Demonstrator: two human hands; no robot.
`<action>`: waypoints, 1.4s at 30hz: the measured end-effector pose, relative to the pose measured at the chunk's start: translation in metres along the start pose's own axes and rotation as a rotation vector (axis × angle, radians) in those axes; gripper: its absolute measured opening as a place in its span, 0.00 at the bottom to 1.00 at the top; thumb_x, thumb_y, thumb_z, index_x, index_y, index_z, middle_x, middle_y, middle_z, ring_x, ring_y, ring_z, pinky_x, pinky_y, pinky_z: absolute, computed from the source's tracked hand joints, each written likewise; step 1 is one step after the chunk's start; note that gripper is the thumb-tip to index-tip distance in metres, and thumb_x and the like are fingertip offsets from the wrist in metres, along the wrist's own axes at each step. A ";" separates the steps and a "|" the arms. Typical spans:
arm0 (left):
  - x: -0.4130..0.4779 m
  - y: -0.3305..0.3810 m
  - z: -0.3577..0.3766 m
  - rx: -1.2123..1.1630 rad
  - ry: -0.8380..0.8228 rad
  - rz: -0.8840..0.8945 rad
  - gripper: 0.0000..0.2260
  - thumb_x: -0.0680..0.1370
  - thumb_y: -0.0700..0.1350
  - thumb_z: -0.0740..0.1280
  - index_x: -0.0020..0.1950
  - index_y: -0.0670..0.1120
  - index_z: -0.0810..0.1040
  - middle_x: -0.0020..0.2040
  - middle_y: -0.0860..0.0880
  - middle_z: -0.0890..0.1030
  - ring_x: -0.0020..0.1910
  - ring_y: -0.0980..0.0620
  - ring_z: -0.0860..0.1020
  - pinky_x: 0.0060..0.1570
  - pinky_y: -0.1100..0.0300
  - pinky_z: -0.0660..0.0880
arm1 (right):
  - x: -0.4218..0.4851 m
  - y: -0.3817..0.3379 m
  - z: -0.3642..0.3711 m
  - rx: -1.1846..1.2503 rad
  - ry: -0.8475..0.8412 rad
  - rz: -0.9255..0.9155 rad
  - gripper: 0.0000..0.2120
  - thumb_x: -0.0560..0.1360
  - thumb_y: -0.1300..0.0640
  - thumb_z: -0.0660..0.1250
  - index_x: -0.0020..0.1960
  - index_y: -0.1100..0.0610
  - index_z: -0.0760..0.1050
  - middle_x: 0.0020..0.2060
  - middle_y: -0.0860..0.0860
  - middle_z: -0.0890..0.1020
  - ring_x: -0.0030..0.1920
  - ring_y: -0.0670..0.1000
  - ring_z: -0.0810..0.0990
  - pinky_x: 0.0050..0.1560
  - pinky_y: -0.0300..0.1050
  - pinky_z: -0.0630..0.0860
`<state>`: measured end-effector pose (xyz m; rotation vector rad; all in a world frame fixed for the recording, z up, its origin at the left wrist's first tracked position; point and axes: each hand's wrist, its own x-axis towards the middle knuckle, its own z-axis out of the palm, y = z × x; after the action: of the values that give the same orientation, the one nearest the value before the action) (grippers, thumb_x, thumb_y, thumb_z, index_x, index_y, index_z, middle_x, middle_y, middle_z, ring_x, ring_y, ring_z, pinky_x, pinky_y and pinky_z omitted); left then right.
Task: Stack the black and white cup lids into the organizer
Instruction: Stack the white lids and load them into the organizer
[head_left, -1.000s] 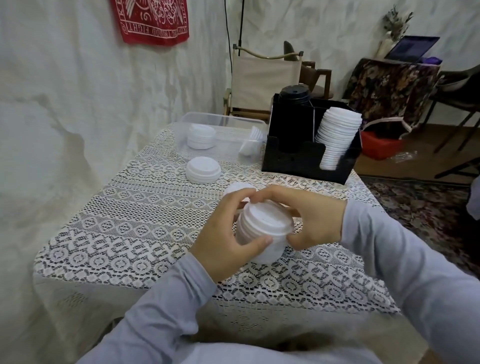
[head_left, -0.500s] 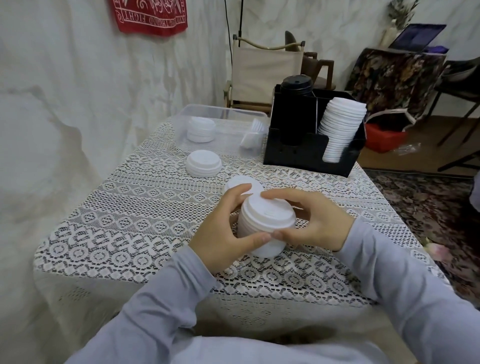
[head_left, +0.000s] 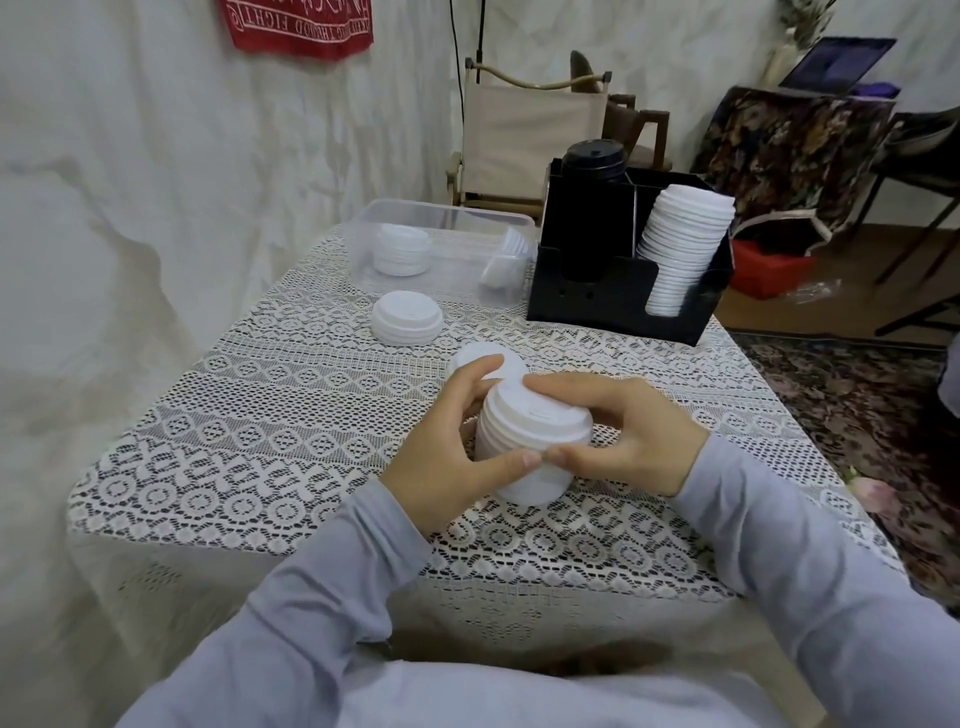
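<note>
I am gathering a stack of white lids (head_left: 530, 441) at the middle of the lace-covered table (head_left: 260, 415), my left hand (head_left: 441, 452) and right hand (head_left: 634, 436) curling round its sides, thumbs nearly touching. Squaring it up, I judge; next, carrying it level to the organizer (head_left: 587, 299).

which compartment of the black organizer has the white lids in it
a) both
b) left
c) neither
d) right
d: the white lid stack leans in the right compartment of the black organizer, while the left one holds black lids.
</note>
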<state>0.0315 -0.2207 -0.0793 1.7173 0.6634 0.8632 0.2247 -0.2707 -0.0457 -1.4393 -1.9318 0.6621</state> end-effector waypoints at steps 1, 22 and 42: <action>0.000 0.000 0.000 0.004 0.001 0.004 0.35 0.61 0.56 0.75 0.64 0.63 0.64 0.63 0.57 0.73 0.62 0.62 0.73 0.60 0.65 0.71 | 0.000 -0.001 0.000 -0.026 -0.003 -0.008 0.30 0.63 0.40 0.70 0.63 0.41 0.68 0.64 0.45 0.74 0.65 0.41 0.72 0.68 0.38 0.66; 0.001 0.000 0.001 0.011 -0.002 0.019 0.34 0.60 0.56 0.74 0.63 0.62 0.65 0.63 0.52 0.73 0.61 0.61 0.73 0.57 0.67 0.71 | 0.002 0.007 0.003 -0.139 0.042 -0.066 0.34 0.66 0.38 0.66 0.67 0.53 0.72 0.64 0.49 0.76 0.65 0.46 0.73 0.68 0.45 0.68; -0.002 0.006 -0.002 -0.348 0.068 0.087 0.08 0.66 0.45 0.72 0.42 0.43 0.85 0.50 0.49 0.83 0.55 0.49 0.79 0.51 0.61 0.76 | 0.007 -0.009 0.010 -0.133 0.346 -0.229 0.33 0.66 0.43 0.71 0.68 0.53 0.70 0.63 0.49 0.74 0.64 0.44 0.71 0.66 0.41 0.67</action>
<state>0.0289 -0.2230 -0.0741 1.4160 0.4536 1.0356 0.2106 -0.2671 -0.0446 -1.2850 -1.8498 0.1685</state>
